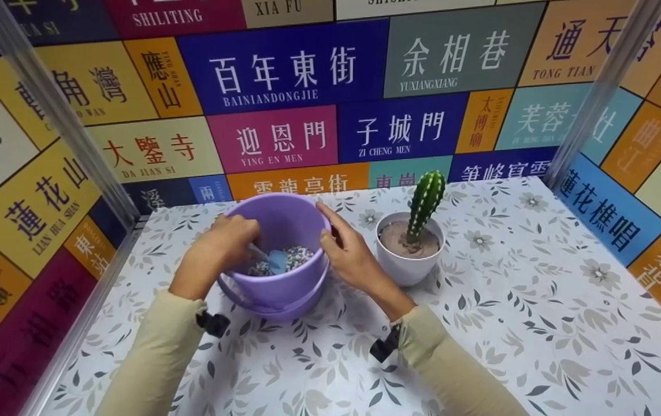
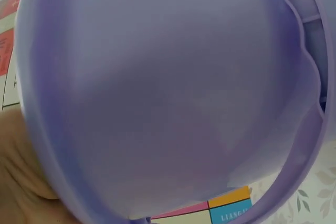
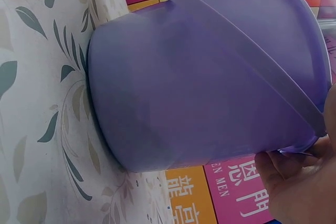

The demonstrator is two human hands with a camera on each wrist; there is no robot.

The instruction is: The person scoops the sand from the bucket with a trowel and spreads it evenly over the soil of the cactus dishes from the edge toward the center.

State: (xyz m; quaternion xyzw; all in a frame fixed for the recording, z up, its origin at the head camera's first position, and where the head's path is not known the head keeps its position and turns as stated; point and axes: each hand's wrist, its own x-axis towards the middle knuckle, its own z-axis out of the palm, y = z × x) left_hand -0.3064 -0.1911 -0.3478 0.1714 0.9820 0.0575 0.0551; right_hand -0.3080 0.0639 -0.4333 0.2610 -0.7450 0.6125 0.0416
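Note:
A purple plastic bucket (image 1: pixel 275 289) stands on the table, its mouth tipped toward the head camera. Small multicoloured pebbles (image 1: pixel 299 257) lie at its bottom, with a light blue toy shovel (image 1: pixel 277 262) among them. My left hand (image 1: pixel 218 248) reaches over the left rim and holds the shovel's handle; its fingertips are hidden inside. With thumb and fingers, my right hand (image 1: pixel 353 257) grips the right rim. The bucket's carrying handle (image 3: pixel 252 56) hangs down against the outer wall. In the left wrist view, that wall fills most of the picture.
A green cactus (image 1: pixel 426 202) grows in a white pot (image 1: pixel 408 268) just right of the right hand. A white cloth with leaf patterns (image 1: pixel 509 323) covers the table. Behind it rises a wall of coloured name panels (image 1: pixel 284 63), with clear corner strips at both sides.

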